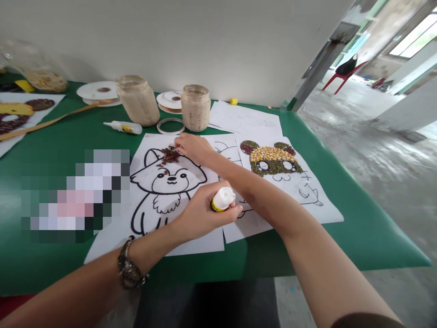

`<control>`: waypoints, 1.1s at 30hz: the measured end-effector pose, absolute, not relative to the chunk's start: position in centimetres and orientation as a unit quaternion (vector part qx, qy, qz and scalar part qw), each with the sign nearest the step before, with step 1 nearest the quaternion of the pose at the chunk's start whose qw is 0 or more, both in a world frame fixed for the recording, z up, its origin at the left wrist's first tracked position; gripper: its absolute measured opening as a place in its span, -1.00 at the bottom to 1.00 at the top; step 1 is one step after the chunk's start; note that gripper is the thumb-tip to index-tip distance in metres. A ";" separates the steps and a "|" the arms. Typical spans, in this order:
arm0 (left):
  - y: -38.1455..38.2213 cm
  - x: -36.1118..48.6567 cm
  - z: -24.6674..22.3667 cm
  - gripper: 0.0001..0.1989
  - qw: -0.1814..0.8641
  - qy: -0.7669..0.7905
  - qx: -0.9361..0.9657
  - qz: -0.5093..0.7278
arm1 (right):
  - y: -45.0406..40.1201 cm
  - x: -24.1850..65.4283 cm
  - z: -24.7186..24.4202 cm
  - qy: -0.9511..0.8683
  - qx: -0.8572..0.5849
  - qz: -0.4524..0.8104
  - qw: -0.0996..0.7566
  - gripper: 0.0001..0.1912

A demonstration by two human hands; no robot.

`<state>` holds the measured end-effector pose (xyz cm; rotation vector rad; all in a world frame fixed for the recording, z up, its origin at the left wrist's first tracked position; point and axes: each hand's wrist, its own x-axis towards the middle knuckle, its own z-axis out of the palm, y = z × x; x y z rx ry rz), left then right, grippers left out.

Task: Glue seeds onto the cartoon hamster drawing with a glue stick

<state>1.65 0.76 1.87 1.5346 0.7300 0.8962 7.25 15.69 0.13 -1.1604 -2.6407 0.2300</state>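
My left hand [201, 210], with a dark bracelet at the wrist, is closed around a white glue bottle [223, 199] with a yellow band, held over the lower part of the papers. Stretched across above it, my right hand [194, 148] has its fingers bent and pinched at the edge of a small heap of dark red beans [170, 155]. What sits between those fingertips is hidden. The beans lie at the top of a fox line drawing [169, 184] on white paper, by its ear, with a few strays on the forehead.
To the right lies a bear drawing [275, 159] partly covered in seeds and corn kernels. Two cloudy jars [138, 101], a tape roll [170, 125], ribbon spools [97, 92] and another glue bottle [123, 127] stand or lie behind. A blurred patch [75, 196] covers something left on the green table.
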 end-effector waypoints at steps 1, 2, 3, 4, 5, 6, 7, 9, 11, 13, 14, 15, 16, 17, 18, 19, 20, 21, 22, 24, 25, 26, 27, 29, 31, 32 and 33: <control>0.8 1.7 1.9 -0.81 0.574 0.311 0.654 0.382 | 15.7 7.3 0.1 -0.904 -0.398 0.087 0.129 -0.82; 0.8 1.7 1.8 -0.81 0.576 0.310 0.654 0.380 | 15.7 7.4 0.1 -0.903 -0.395 0.098 0.137 -0.83; 0.8 1.7 1.8 -0.81 0.577 0.311 0.654 0.377 | 15.7 7.5 0.1 -0.901 -0.393 0.112 0.145 -0.85; 0.8 1.7 1.8 -0.81 0.578 0.313 0.654 0.374 | 15.8 7.6 0.1 -0.900 -0.390 0.124 0.152 -0.87; 0.9 1.7 1.8 -0.81 0.579 0.313 0.655 0.371 | 15.8 7.6 0.1 -0.898 -0.387 0.134 0.159 -0.88; 0.9 1.7 1.8 -0.81 0.581 0.314 0.654 0.369 | 15.9 7.7 0.1 -0.897 -0.386 0.140 0.165 -0.88; 0.9 1.7 1.8 -0.81 0.582 0.314 0.653 0.368 | 15.9 7.8 0.2 -0.895 -0.387 0.143 0.172 -0.88; 0.9 1.6 1.8 -0.81 0.588 0.312 0.648 0.369 | 15.8 8.1 0.4 -0.889 -0.387 0.151 0.191 -0.88; 0.8 1.6 1.9 -0.81 0.598 0.306 0.642 0.369 | 15.3 8.6 1.1 -0.882 -0.385 0.163 0.216 -0.89; 0.7 1.7 2.0 -0.81 0.616 0.294 0.631 0.369 | 14.1 9.6 2.3 -0.870 -0.379 0.188 0.253 -0.89; 0.7 1.7 2.1 -0.82 0.628 0.286 0.622 0.369 | 13.3 10.2 3.1 -0.863 -0.376 0.201 0.270 -0.88; 0.6 1.7 2.1 -0.83 0.643 0.277 0.610 0.370 | 12.2 11.0 3.9 -0.846 -0.363 0.244 0.305 -0.89; 0.6 1.7 2.1 -0.83 0.659 0.270 0.597 0.370 | 11.0 11.8 4.7 -0.829 -0.351 0.294 0.323 -0.90; 0.6 1.6 2.1 -0.81 0.674 0.265 0.581 0.371 | 9.7 12.7 5.6 -0.815 -0.336 0.337 0.330 -0.89; 0.5 1.6 2.0 -0.78 0.687 0.264 0.568 0.368 | 8.3 13.6 6.3 -0.802 -0.336 0.354 0.346 -0.90; 0.5 1.6 2.0 -0.77 0.698 0.266 0.557 0.363 | 7.0 14.5 6.9 -0.792 -0.337 0.362 0.357 -0.90; 0.5 1.6 1.9 -0.75 0.705 0.270 0.553 0.353 | 5.7 15.2 7.3 -0.788 -0.343 0.363 0.361 -0.92; 0.5 1.5 1.9 -0.75 0.709 0.275 0.554 0.340 | 4.5 15.9 7.5 -0.787 -0.348 0.351 0.371 -0.93; 0.5 1.5 1.9 -0.75 0.711 0.279 0.558 0.326 | 3.5 16.4 7.5 -0.792 -0.347 0.333 0.375 -0.94; 0.4 1.5 2.0 -0.78 0.712 0.280 0.568 0.303 | 2.0 17.2 7.2 -0.809 -0.345 0.290 0.378 -0.93; 0.4 1.5 2.0 -0.81 0.712 0.279 0.572 0.296 | 1.5 17.4 6.9 -0.820 -0.337 0.268 0.378 -0.92; 0.4 1.6 2.1 -0.84 0.712 0.278 0.575 0.291 | 1.2 17.5 6.6 -0.831 -0.328 0.247 0.376 -0.92; 0.4 1.6 2.2 -0.85 0.712 0.276 0.577 0.289 | 0.9 17.5 6.4 -0.841 -0.318 0.228 0.373 -0.91; 0.4 1.7 2.2 -0.87 0.711 0.273 0.581 0.287 | 0.7 17.6 6.1 -0.859 -0.302 0.201 0.362 -0.89; 0.4 1.7 2.1 -0.86 0.713 0.272 0.577 0.291 | 0.6 17.6 6.1 -0.869 -0.295 0.186 0.351 -0.88; 0.4 1.7 2.0 -0.86 0.717 0.271 0.571 0.292 | 0.5 17.6 6.2 -0.872 -0.293 0.182 0.346 -0.87; 0.4 1.7 2.0 -0.85 0.722 0.270 0.566 0.293 | 0.5 17.7 6.2 -0.875 -0.290 0.177 0.345 -0.86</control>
